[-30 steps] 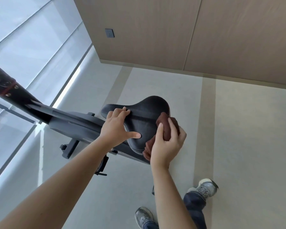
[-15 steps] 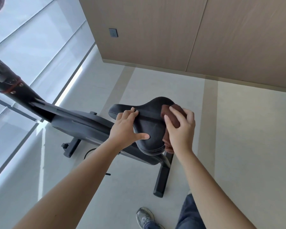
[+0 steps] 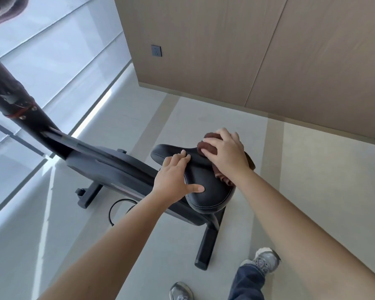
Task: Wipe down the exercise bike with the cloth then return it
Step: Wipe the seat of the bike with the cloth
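A black exercise bike (image 3: 108,167) stands on the pale floor, its frame running from upper left down to a wide black saddle (image 3: 206,187) at centre. My left hand (image 3: 173,176) grips the saddle's left side, thumb pressed on top. My right hand (image 3: 225,152) holds a dark brown cloth (image 3: 208,145) against the saddle's far right edge. The cloth bunches under my palm and hangs down the saddle's right side, mostly hidden by the hand.
A wood-panelled wall (image 3: 225,50) with a grey socket (image 3: 156,50) rises behind. A window with blinds (image 3: 52,50) fills the left. The bike's rear foot (image 3: 206,247) and a looped cable (image 3: 119,208) lie on the floor near my shoes (image 3: 266,260).
My right hand has slid the cloth from the saddle's near right side up to its far right edge. My left hand has kept its hold on the saddle.
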